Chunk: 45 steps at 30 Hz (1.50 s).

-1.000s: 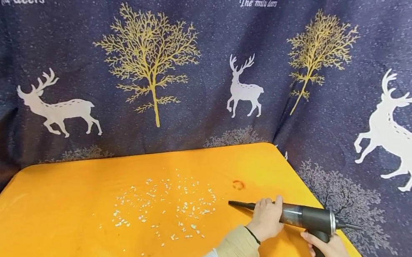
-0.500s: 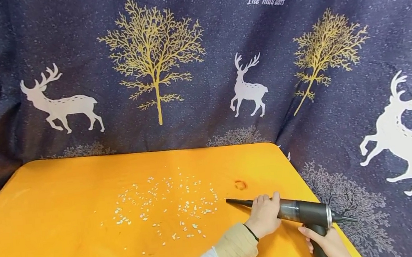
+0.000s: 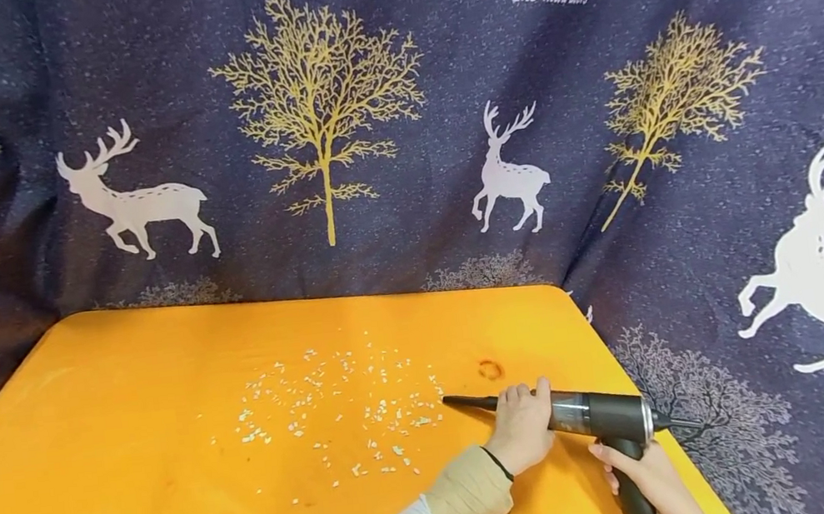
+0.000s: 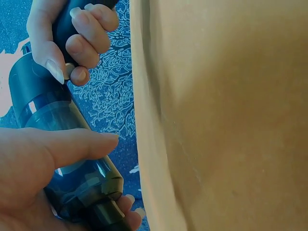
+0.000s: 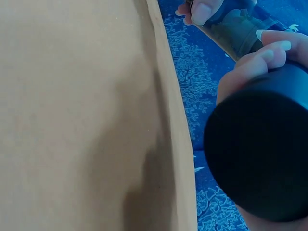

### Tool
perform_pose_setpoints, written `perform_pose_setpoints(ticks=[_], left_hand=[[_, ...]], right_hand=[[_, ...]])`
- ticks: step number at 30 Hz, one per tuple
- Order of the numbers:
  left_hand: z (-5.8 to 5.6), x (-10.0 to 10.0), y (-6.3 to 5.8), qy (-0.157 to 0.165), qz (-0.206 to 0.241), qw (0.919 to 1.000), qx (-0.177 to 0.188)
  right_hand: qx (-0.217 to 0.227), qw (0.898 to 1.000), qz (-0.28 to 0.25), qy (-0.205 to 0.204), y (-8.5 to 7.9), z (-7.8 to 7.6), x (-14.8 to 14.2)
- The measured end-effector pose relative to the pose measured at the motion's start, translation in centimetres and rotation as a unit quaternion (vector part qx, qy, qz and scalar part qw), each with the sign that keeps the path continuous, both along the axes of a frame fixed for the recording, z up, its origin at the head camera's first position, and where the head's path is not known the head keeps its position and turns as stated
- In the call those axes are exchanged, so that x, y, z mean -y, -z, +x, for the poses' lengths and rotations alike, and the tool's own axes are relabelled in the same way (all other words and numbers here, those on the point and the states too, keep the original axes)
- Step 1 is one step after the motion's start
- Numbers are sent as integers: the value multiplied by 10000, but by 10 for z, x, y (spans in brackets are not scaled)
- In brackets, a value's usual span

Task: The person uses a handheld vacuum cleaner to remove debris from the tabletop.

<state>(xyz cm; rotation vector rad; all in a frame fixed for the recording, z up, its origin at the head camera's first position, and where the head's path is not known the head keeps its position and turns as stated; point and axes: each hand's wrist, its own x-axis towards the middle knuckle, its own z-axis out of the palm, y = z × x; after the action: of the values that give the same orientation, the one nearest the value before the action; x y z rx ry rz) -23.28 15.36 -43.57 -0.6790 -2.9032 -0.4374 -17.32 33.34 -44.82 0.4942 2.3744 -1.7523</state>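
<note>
A black handheld vacuum cleaner (image 3: 617,418) with a clear dust chamber (image 3: 570,413) is held over the right side of the table. My left hand (image 3: 524,431) grips its front part near the chamber; the left wrist view shows the thumb lying across the body. Around the pistol-style handle (image 3: 636,501) curl the fingers of my right hand (image 3: 654,479). In the right wrist view the round end of the handle (image 5: 260,154) fills the foreground. The narrow nozzle (image 3: 468,403) points left, its tip close to the right edge of many scattered white scraps (image 3: 379,411).
An orange-covered table (image 3: 140,470) spreads below, its right edge under the vacuum's rear. A reddish ring-shaped mark (image 3: 490,369) shows behind the nozzle. Dark blue cloth (image 3: 409,232) printed with deer and trees hangs along the back and right sides.
The head view has turned slightly left. Both hands have brought the vacuum cleaner left, and its nozzle tip is now nearer the scraps. The grip looks the same.
</note>
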Motion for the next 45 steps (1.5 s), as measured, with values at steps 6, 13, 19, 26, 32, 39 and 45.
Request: perform_pose_setpoints(ticks=[6,13,19,26,32,39,45], left_hand=[[-4,3,0,-45,-33,10000,-38],[-11,6,-2,-48,134,9999,36],[-17,8,-2,-24,212,9998,49],[-21,12,0,-6,199,9997,151],[-26,13,1,-36,163,9997,173],[-29,15,2,-103,30,9998,139],[-34,15,2,-132,153,9997,155]], right_hand=[[-157,9998,-109,-27,1,-6,3],[-364,9992,-108,-123,2,-12,5],[-487,9986,-105,-195,2,-17,6],[-569,9977,-203,-295,4,-21,10],[-473,9984,-254,-197,7,-25,13],[-372,9989,-266,-81,8,-30,15],[-551,9979,-268,-199,10,-35,16]])
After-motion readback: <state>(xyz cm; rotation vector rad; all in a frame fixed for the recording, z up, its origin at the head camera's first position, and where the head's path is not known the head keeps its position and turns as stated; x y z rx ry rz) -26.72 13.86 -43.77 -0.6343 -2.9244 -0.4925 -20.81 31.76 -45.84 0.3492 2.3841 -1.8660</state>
